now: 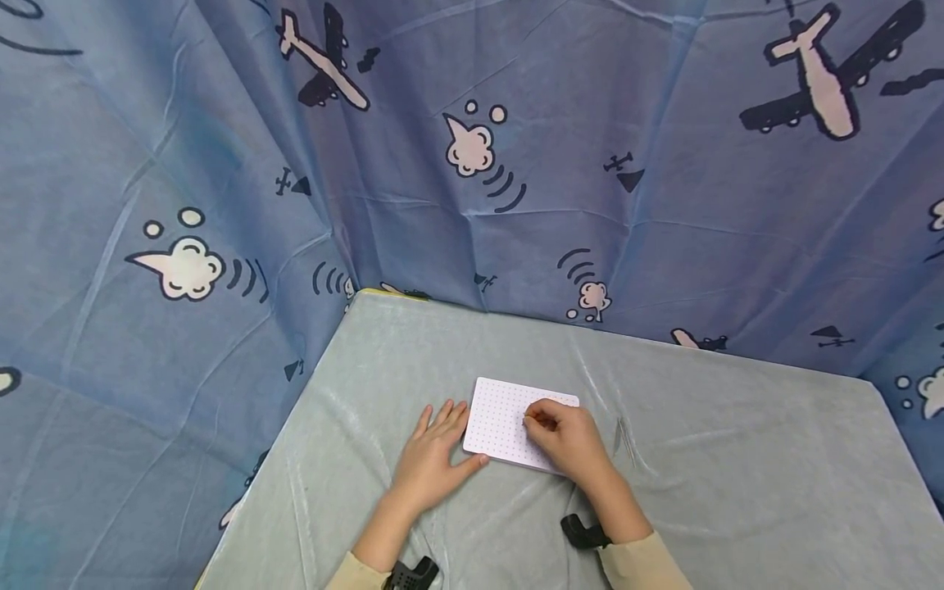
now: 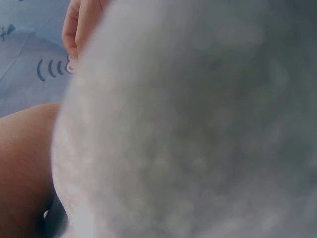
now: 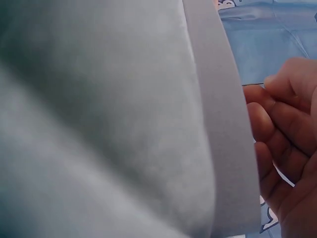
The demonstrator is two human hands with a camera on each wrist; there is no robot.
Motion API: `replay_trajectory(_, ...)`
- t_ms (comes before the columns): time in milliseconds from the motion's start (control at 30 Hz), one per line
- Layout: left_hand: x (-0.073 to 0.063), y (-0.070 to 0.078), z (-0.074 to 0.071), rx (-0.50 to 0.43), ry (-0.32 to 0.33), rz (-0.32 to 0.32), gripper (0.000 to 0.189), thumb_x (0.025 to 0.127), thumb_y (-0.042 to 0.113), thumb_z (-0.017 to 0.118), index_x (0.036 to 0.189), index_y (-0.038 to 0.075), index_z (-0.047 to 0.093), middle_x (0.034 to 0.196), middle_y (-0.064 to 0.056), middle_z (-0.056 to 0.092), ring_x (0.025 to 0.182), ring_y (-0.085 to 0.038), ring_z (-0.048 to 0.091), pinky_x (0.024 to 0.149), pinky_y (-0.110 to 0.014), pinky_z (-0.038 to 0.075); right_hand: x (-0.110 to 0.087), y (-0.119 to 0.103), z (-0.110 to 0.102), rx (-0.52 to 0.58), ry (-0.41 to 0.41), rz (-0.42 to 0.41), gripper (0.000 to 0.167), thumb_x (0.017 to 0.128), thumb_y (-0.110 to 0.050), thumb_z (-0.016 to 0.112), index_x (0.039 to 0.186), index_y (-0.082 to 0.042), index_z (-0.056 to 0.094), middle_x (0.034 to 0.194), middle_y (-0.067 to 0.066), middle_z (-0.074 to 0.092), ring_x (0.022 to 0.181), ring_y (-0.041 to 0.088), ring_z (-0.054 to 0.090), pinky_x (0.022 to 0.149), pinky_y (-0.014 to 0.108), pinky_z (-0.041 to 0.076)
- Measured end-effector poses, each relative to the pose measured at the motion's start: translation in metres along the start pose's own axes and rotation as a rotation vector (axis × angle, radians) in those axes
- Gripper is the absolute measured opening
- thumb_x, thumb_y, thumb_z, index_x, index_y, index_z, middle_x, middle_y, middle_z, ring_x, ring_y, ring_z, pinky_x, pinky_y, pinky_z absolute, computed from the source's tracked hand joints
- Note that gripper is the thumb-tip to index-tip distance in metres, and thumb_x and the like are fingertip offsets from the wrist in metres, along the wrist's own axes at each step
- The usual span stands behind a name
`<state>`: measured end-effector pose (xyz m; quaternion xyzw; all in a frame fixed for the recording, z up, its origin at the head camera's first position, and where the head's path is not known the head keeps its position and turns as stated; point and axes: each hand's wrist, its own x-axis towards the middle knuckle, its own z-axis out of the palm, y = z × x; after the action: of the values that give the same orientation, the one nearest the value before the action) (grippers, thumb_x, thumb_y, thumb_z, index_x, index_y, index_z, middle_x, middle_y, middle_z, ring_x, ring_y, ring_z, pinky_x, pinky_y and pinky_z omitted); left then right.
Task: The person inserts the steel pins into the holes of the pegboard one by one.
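Observation:
A white board (image 1: 496, 426) with a grid of small dots lies on the grey cloth. My left hand (image 1: 430, 467) rests beside its left edge, fingers straight and spread, with the thumb near the lower left corner. Over the board's right half, my right hand (image 1: 568, 438) pinches a thin, pin-like piece (image 3: 253, 85) between thumb and index finger. The piece points at the board in the right wrist view, its exact kind too small to tell. The other right fingers are curled toward the palm. Blurred cloth fills most of the left wrist view.
Slim metal tweezers (image 1: 626, 442) lie on the cloth just right of the right hand. The grey cloth (image 1: 752, 459) covers the table with some wrinkles. A blue curtain (image 1: 413, 205) printed with airplanes hangs along the back and left sides.

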<state>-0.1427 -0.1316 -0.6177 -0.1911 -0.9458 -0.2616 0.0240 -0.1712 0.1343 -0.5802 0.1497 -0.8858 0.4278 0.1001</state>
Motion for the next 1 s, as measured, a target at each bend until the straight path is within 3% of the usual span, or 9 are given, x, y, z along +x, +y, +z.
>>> replay_trajectory(400,0.001,0.005,0.0,-0.005,0.001,0.013,0.089,0.098,0.065,0.072,0.164,0.009,0.05,0.17,-0.005,0.044,0.162,-0.025,0.032,0.137,-0.05,0.009,-0.004,-0.001,-0.004,-0.036,0.008,-0.004,0.019,0.086,-0.002,0.085,0.084,-0.019,0.078,0.073,-0.015,0.067,0.063,0.0,0.056,0.058,0.024,0.052)
replay_trajectory(767,-0.003,0.005,0.005,-0.029,0.026,0.013,0.089,0.097,0.066,0.072,0.162,0.008,0.053,0.168,-0.006,0.047,0.161,-0.026,0.035,0.137,-0.05,0.013,-0.007,-0.003,-0.016,0.011,-0.043,0.103,0.011,0.089,-0.005,0.087,0.094,-0.013,0.082,0.085,-0.008,0.078,0.077,0.007,0.073,0.072,0.028,0.064)
replay_trajectory(1000,-0.001,0.003,0.006,-0.018,-0.002,-0.011,0.091,0.098,0.071,0.067,0.165,0.011,0.049,0.17,-0.002,0.042,0.163,-0.02,0.029,0.137,-0.045,0.007,-0.015,0.004,-0.038,-0.008,0.024,0.181,0.009,0.092,-0.005,0.082,0.099,-0.011,0.081,0.085,-0.007,0.075,0.076,0.01,0.066,0.069,0.026,0.057)
